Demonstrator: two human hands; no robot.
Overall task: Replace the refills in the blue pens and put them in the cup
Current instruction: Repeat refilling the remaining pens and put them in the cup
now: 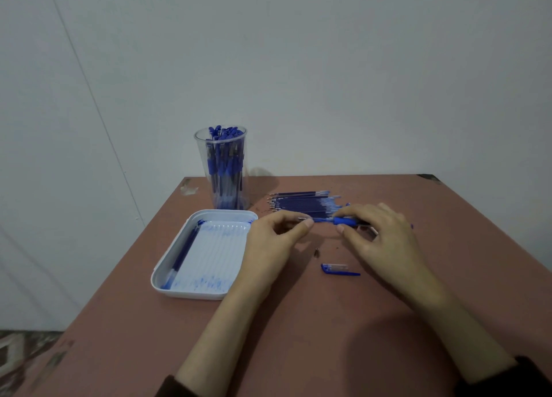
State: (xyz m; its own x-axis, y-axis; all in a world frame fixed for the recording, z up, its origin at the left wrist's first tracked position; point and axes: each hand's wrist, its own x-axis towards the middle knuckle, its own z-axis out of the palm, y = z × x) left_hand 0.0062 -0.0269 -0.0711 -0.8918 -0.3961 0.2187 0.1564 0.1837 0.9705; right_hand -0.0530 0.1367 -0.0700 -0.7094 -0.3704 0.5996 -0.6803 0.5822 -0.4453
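- Two forearms (pixel 215 337) enter from bottom edge, dark sleeves (pixel 531 375) at the corners, over pink table (pixel 298 352).
- Cap (pixel 339 269), blue, lies on table lower right of centre, apart from both hands; tiny metal tip (pixel 316 251) just up-left of it.
- Tray (pixel 191 295), white, left of centre: ink smears, used refill (pixel 183 253) along its left wall.
- L hand (pixel 274 235), centre: thumb + forefinger pinch end of new refill (pixel 321 219) sticking out of pen.
- R hand (pixel 379 229), right of centre: fingers curled round pen (pixel 346 221), held horiz.
- Spare refills (pixel 301 201) piled just behind hands.
- Cup (pixel 222 187), clear, upright at table's far edge, upper centre-left, packed w/ blue pens (pixel 222 157).
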